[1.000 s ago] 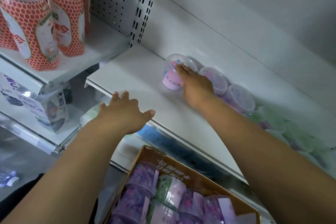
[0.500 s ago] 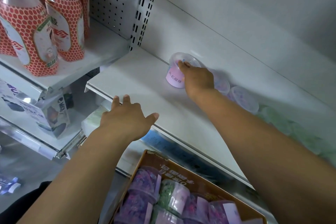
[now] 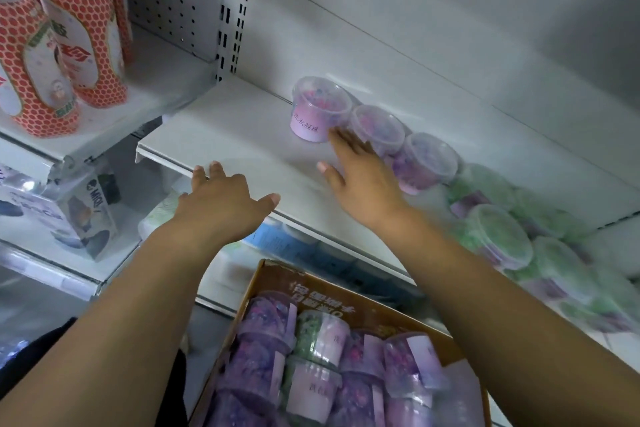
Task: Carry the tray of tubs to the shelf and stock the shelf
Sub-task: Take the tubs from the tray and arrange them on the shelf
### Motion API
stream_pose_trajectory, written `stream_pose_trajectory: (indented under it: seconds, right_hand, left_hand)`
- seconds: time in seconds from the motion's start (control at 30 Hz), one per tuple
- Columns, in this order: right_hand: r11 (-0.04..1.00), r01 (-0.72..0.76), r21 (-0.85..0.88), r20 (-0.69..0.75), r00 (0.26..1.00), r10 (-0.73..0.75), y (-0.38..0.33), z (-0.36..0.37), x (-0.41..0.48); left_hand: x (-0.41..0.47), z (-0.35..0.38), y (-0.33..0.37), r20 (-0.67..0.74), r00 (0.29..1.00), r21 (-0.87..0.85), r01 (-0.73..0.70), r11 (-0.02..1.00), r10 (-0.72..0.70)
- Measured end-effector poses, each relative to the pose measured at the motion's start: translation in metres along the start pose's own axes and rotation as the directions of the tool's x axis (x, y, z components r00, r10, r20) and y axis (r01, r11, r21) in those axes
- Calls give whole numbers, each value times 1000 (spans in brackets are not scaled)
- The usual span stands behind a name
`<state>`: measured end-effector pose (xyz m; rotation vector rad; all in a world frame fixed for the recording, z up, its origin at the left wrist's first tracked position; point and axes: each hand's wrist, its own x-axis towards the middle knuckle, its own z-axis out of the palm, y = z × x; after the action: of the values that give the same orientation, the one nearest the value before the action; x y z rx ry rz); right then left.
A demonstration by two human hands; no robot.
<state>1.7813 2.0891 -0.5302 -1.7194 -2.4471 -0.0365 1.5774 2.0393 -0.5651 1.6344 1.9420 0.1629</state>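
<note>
Red dotted plastic bottles (image 3: pixel 74 45) are cut off at the left edge. The left hand (image 3: pixel 221 204) rests on the white metal shelf (image 3: pixel 235 135), fingers spread. The right hand (image 3: pixel 360 173) is open beside the clear pink-labelled tub (image 3: pixel 317 113). The brown cardboard tray (image 3: pixel 363 302) is cut off below. Green tubs (image 3: pixel 498 236) look blurry.

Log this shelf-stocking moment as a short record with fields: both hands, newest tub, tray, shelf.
left hand: empty, open, resting on the front edge of the shelf
right hand: open, empty, fingertips beside the leftmost tub
leftmost tub: upright on the shelf, at the end of a row of three pink tubs
tray: cardboard, below the shelf, holds many tubs
</note>
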Motion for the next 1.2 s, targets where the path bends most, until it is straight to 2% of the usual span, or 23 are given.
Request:
stream_pose_trajectory:
  seconds: [0.1,0.2,0.33,0.47,0.57,0.63,0.7,0.77,0.83,0.97,1.1,1.2]
  right_hand:
    - [996,-69,51,77,995,65,4,3,-44]
    - [979,-145,144,58,989,138,6,7,-94]
    - [952,-204,228,89,978,189,6,25,-166]
    - [903,-342,260,190,935,300,8,45,-239]
    - [805,-528,271,285,843,457,11,52,-292]
    - [705,-648,287,310,759,572,19,60,-332]
    - [533,-777,335,333,627,704,28,69,-376]
    - [372,-852,368,390,505,770,35,75,-405]
    - [312,-854,416,415,483,771,40,75,-411]
    - [419,-842,339,466,537,703,37,72,-401]
    - [659,-752,10,516,568,641,24,82,-407]
    - [684,-727,65,534,604,591,22,81,-405]
  left_hand:
    - [-12,6,2,-7,1000,-147,6,989,-7]
    - [-34,24,0,27,1000,-148,-2,989,6]
    - [-64,49,-12,172,985,-87,31,996,-16]
    - [-92,70,-28,347,938,-85,48,995,-16]
    - [-106,89,-50,456,886,-40,111,993,-81]
    - [-115,104,-66,453,890,-70,94,993,-52]
    - [-119,116,-81,391,920,-188,82,979,-2]
    - [-129,119,-89,376,926,-303,157,940,-33]
    - [-138,123,-96,407,910,-333,225,916,-76]
    - [-149,129,-102,406,907,-275,238,932,-112]
    - [-146,127,-100,395,910,-236,233,944,-126]
    - [-139,129,-94,373,916,-125,207,970,-147]
